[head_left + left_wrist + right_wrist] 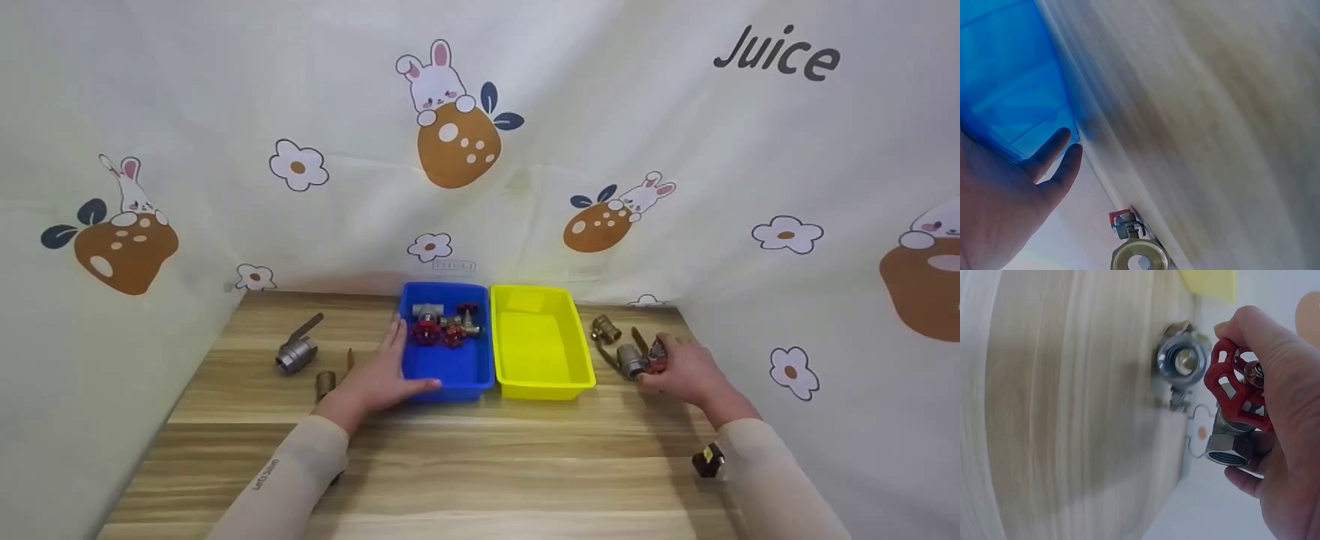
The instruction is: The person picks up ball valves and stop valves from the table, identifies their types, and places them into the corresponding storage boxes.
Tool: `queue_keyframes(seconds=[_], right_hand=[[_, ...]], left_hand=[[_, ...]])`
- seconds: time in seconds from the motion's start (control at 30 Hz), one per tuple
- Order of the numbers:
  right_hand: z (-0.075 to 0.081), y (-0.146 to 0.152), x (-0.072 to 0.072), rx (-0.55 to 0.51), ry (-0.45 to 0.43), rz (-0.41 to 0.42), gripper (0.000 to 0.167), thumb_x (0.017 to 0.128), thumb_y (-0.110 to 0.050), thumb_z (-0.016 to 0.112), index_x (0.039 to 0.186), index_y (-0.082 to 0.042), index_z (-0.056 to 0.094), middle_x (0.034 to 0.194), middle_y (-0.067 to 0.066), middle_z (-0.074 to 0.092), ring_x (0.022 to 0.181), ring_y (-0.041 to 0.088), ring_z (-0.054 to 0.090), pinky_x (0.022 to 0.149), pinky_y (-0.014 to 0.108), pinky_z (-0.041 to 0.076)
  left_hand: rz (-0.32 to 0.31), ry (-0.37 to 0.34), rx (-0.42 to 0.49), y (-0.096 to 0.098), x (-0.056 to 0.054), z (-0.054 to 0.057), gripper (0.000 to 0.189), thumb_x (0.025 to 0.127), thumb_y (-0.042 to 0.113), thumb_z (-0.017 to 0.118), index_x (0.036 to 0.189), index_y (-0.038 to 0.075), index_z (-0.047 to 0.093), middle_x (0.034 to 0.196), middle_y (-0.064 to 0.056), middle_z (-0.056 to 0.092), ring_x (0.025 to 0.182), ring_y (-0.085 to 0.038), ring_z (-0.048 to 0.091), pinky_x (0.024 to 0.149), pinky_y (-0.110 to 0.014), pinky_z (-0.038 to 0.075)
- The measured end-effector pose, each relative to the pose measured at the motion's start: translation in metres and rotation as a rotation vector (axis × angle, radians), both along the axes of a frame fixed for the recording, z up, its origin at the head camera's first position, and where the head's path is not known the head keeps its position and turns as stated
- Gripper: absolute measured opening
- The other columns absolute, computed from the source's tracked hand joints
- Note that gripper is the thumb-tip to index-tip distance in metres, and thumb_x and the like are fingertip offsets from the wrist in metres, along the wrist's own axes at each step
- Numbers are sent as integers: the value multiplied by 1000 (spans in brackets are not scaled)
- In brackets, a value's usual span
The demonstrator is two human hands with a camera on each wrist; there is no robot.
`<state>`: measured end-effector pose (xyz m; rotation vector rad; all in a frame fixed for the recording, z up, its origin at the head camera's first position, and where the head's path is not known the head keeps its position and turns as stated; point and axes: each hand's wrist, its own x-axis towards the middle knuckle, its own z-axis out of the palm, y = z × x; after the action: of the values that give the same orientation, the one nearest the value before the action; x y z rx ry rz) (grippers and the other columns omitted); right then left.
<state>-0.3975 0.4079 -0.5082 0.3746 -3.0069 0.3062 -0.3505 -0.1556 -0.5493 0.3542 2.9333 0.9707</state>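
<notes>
To the right of the yellow tray (534, 352), a red-wheeled valve (1234, 405) is gripped by the right hand (688, 369), while the blue tray (450, 367), across the yellow one leftward, is flanked by the left hand (379, 375), fingers outstretched.

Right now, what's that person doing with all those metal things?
A person's right hand is gripping a metal valve with a red wheel, over to the right of the yellow bin. Their left hand is at the left edge of the blue bin, with the fingers spread out. Some red-wheeled valves are already inside the blue bin. More valves are on the wooden table, on both sides of the bins.
</notes>
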Motion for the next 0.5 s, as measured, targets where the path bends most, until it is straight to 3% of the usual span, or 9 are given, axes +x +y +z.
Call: queue_keyframes(seconds=[0.17,0.37,0.5], right_hand=[[8,-16,2,-1,-14,-21,96,87,-45,87,154,13,49,135,38,64,124,56,60,110,72,47],[20,-38,5,9,-2,-6,96,88,-48,85,157,9,50,144,34,63,128,53,60,111,70,48],[27,-52,7,-16,-20,22,97,90,-48,84,158,9,48,148,35,60,138,58,52,118,72,40]], left_hand=[[0,-11,8,0,0,-1,146,81,93,70,178,7,2,185,-17,-4,162,-54,27,122,-70,39],[-3,4,7,1,0,-2,145,81,92,70,177,7,3,185,-17,-4,160,-56,29,120,-71,40],[2,4,5,1,0,-3,144,82,90,71,177,6,4,185,-17,-5,159,-57,31,120,-71,40]])
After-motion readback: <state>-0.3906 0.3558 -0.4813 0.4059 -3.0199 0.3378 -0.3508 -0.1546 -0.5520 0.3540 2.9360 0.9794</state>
